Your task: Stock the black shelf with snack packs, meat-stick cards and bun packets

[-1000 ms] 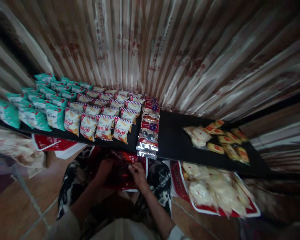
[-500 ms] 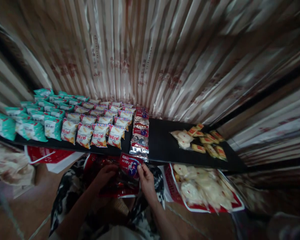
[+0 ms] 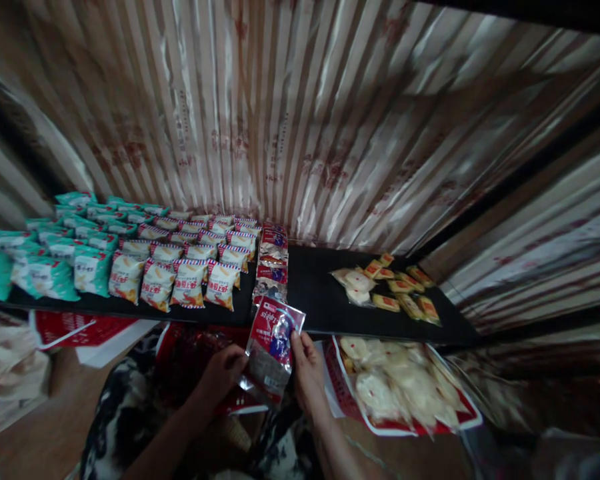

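Observation:
A red and purple snack packet (image 3: 274, 343) with a clear lower part is held up in front of the shelf's front edge, slightly tilted. My right hand (image 3: 307, 370) pinches its right edge between thumb and fingers. At the packet's left edge, my left hand (image 3: 224, 373) has its fingers closed, apparently on the film. Behind it, a column of matching packets (image 3: 273, 245) lies overlapped on the black shelf (image 3: 313, 287); the held packet covers the column's front end. Below my left hand, a red bag or box (image 3: 167, 353) with dark shiny packets rests at my lap.
Left on the shelf stand rows of white shrimp-snack bags (image 3: 187, 283) and teal bags (image 3: 93, 270). At right lie small yellow packs (image 3: 386, 303) and clear-wrapped white rounds (image 3: 357, 283). A red-rimmed box (image 3: 347, 393) of pale wrapped rounds sits below. Striped sheeting (image 3: 320, 133) hangs behind.
The packet has come up out of the red container and now stands more upright before the shelf. My left hand has moved from the container to the packet's left edge. The view has shifted slightly.

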Motion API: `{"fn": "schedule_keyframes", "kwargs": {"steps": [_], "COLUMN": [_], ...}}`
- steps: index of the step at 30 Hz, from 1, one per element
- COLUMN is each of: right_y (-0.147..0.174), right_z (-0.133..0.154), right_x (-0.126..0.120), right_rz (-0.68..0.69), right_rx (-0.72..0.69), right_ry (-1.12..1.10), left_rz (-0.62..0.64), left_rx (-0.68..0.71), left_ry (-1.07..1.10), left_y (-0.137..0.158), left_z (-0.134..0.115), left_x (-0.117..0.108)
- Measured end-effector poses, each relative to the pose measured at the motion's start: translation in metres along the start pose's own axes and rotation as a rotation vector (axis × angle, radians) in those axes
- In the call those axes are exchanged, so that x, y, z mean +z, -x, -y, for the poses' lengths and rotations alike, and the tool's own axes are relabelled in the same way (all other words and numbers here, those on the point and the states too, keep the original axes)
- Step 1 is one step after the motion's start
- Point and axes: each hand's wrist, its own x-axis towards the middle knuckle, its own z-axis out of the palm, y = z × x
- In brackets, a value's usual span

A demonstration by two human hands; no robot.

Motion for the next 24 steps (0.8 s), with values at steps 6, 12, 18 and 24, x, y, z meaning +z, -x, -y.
{"fn": "schedule_keyframes", "kwargs": {"steps": [6,12,18,24], "right_y": [0.001,-0.013,-0.053,-0.105], "right_z": [0.008,0.010,0.023,0.035], "right_x": [-0.004,-0.004,0.001,0.009], "right_rz": [0.045,0.026,-0.025,-0.040], "right_rx": [-0.052,-0.074,-0.148,-0.279], "right_ry": [0.026,0.087,0.107,0.301], "left_rz": [-0.081,-0.101,-0.182,-0.272], "left_rx": [0.082,0.045,0.076,0.114], "left_ry": [0.086,0.197,0.242,0.274], "left_y": [-0.012,-0.037,-0.070,-0.099], "left_z": [-0.020,-0.038,-0.061,-0.071], "left_x": [0.008,0.017,0.023,0.029]}}
